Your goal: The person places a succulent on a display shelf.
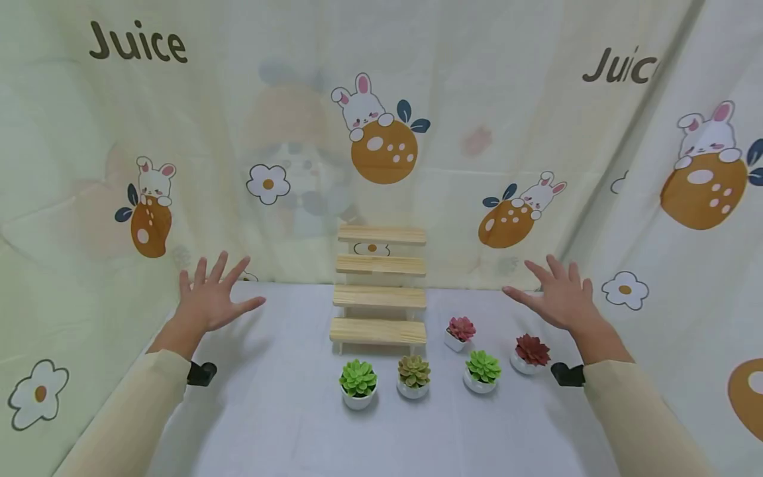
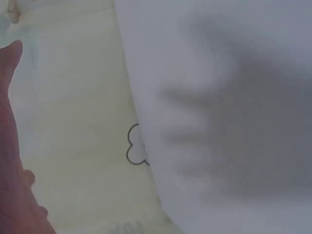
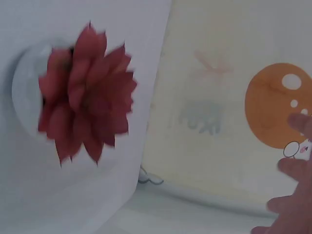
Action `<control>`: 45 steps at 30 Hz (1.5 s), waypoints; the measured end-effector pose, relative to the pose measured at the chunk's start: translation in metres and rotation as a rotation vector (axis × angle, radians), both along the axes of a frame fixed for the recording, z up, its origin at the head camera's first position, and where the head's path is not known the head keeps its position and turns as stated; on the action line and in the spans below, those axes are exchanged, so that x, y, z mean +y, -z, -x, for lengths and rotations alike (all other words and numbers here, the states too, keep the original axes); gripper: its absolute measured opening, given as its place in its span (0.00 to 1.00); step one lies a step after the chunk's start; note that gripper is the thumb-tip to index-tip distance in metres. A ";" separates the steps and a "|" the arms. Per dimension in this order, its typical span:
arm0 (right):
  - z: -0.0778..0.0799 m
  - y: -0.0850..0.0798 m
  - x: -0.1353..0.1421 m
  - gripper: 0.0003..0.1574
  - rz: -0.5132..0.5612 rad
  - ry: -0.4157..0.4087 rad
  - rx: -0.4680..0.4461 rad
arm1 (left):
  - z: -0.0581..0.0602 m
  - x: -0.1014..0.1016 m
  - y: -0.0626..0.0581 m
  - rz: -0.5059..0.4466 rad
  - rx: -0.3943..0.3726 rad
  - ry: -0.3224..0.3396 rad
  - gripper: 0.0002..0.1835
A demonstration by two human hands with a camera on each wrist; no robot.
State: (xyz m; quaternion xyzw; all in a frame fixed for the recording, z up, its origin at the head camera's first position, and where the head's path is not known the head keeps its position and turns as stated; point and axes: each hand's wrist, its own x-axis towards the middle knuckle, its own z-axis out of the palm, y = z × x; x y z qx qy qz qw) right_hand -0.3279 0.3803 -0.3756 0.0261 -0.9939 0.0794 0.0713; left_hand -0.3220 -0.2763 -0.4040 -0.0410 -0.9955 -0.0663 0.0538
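Observation:
My left hand [image 1: 208, 301] is held up over the left side of the table with fingers spread and nothing in it; its shadow falls on the white surface in the left wrist view. On the right, my right hand [image 1: 563, 298] is likewise raised with fingers spread, holding nothing. Nearest to it is a dark red potted succulent [image 1: 532, 350], large in the right wrist view. A pink succulent [image 1: 461, 329] in a squarish white pot stands left of that one. In front are a bright green succulent [image 1: 483, 368], an olive-brown one [image 1: 414, 373] and another green one [image 1: 358, 379].
A wooden shelf [image 1: 379, 297] with several stepped planks stands at the table's back middle, behind the pots. A printed curtain [image 1: 441, 99] with rabbits and oranges encloses the white table [image 1: 286, 411] at the back and sides.

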 end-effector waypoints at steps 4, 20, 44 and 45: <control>-0.005 0.013 -0.002 0.65 0.012 0.001 0.012 | -0.003 0.008 0.009 -0.005 0.056 0.029 0.56; -0.039 0.044 -0.014 0.53 0.153 -0.106 0.196 | -0.026 0.048 0.053 -0.193 0.089 0.076 0.50; -0.088 0.096 -0.029 0.59 0.705 0.268 0.176 | -0.024 0.122 0.088 -0.972 -0.073 0.114 0.34; -0.088 0.099 -0.029 0.60 0.718 0.286 0.163 | -0.024 0.124 0.089 -0.984 -0.073 0.116 0.33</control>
